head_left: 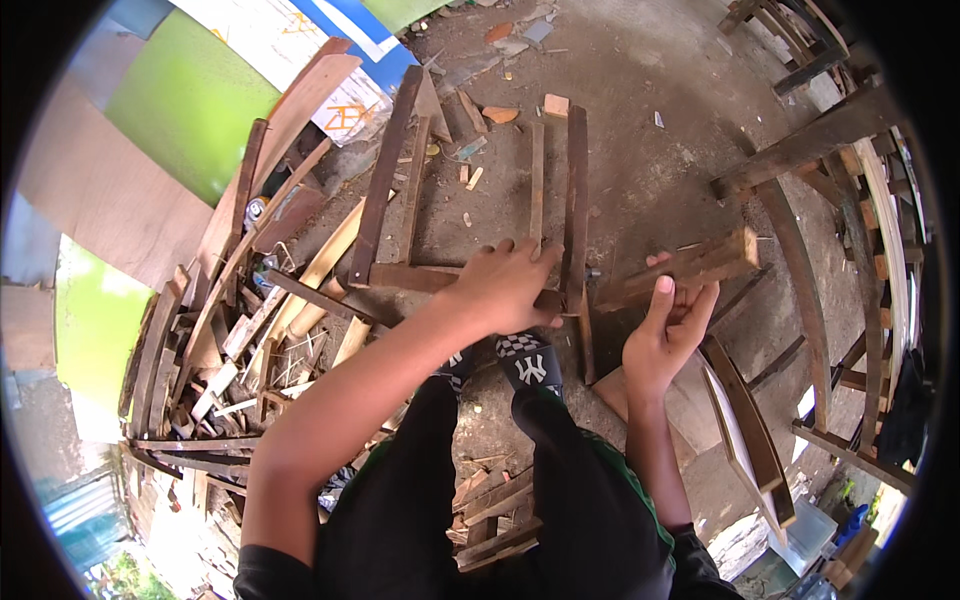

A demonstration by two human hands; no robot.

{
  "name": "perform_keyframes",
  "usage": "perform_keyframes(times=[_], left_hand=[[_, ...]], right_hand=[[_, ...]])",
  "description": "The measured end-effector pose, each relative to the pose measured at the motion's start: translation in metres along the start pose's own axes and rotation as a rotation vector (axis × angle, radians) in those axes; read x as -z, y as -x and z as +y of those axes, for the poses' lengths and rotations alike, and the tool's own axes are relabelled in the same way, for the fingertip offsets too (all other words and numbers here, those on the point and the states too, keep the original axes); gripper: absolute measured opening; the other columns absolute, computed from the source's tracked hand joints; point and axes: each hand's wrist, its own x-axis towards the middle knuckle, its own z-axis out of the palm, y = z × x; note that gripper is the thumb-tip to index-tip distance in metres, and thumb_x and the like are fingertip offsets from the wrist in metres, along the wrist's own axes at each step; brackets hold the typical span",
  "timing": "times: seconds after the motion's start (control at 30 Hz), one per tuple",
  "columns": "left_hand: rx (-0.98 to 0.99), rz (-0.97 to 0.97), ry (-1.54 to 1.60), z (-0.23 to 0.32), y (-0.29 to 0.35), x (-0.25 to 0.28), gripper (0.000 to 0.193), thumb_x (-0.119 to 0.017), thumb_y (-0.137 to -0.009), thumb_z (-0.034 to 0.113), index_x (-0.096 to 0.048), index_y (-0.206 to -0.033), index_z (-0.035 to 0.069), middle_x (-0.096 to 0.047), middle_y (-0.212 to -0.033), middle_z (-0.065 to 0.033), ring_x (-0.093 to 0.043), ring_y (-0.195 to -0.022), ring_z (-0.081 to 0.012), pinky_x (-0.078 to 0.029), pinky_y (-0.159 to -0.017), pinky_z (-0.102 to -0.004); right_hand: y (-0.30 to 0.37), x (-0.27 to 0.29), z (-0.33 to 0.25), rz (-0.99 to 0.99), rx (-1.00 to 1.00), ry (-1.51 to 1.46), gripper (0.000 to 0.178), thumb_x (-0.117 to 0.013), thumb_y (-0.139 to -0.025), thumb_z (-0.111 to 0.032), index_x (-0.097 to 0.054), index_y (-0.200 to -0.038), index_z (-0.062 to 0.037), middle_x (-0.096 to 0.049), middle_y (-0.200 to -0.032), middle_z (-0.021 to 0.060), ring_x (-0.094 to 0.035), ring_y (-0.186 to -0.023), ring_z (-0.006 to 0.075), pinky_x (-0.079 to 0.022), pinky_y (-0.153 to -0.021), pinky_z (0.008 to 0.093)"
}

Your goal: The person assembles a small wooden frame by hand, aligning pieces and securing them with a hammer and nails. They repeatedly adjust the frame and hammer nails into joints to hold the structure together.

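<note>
A dark wooden frame stands in front of my feet, with a long left leg (388, 180), a right leg (576, 190) and a crossbar (410, 277) at its near end. My left hand (505, 285) is wrapped over the right part of that crossbar, close to the corner. My right hand (668, 335) pinches a short, thick wooden board (705, 266) between thumb and fingers, to the right of the frame. The board's pale cut end faces right, while its left end lies near the right leg. Two thinner slats (537, 180) run inside the frame.
Scrap wood (250, 350) is heaped along the left, below leaning green and brown panels (180, 110). More timber frames (800, 260) stand at the right. Planks (745, 420) lie by my right forearm. Small offcuts (556, 104) and chips dot the dirt floor.
</note>
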Motion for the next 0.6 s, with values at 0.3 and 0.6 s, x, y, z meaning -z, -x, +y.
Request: perform_keyframes(times=[0.3,0.6], left_hand=[[-0.058,-0.045,0.154,-0.028,-0.010,-0.022,0.077,-0.082,-0.087,0.041,-0.052,-0.150,0.008,-0.076,-0.085,-0.0160,-0.077,-0.083,-0.0355,-0.061,-0.074,-0.0448],[0.086,0.074,0.180,-0.042,-0.007,0.015,0.092,-0.079,-0.090,0.042,-0.027,-0.165,0.038,-0.076,-0.091,-0.0150,-0.074,-0.086,-0.0377,-0.061,-0.080,-0.0507]], right_hand=[[0.027,0.008,0.125,-0.078,-0.193,0.022,0.045,-0.059,-0.103,0.005,-0.040,-0.144,0.0007,-0.065,-0.129,0.0148,-0.064,-0.119,0.0204,-0.050,-0.099,0.0318],[0.024,-0.021,0.133,-0.359,-0.225,-0.080,0.043,-0.063,-0.098,0.011,-0.044,-0.136,0.0029,-0.065,-0.131,0.0168,-0.065,-0.122,0.0197,-0.055,-0.102,0.0333]])
